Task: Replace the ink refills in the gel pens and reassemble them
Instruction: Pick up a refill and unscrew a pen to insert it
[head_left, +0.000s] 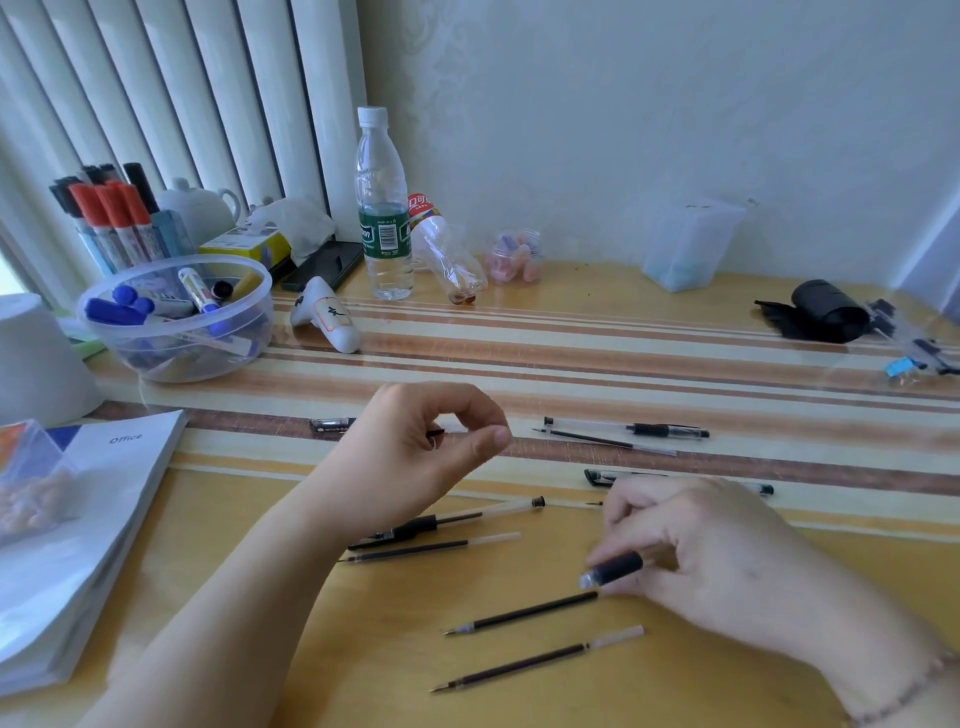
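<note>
My right hand (711, 561) grips a gel pen barrel (615, 569) by its black grip, low over the table. Just below it lie a dark refill (519, 613) and a second refill with a white end (535, 657). My left hand (415, 447) hovers loosely curled, thumb and forefinger apart, with nothing clearly in it. Behind it lies a capped pen (332, 424). Under my left wrist are an opened pen (457, 518) and another refill (431, 550). Farther back lie a whole pen (623, 428) beside a thin refill (608, 441), and one more pen (597, 477) partly hidden by my right hand.
A clear bowl of markers (234, 332), a white cup (36, 358) and a book (88, 519) crowd the left side. At the back stand a water bottle (383, 208), a tipped bottle (447, 249), a jar (517, 257) and a clear box (685, 244). A black roll (826, 312) lies far right.
</note>
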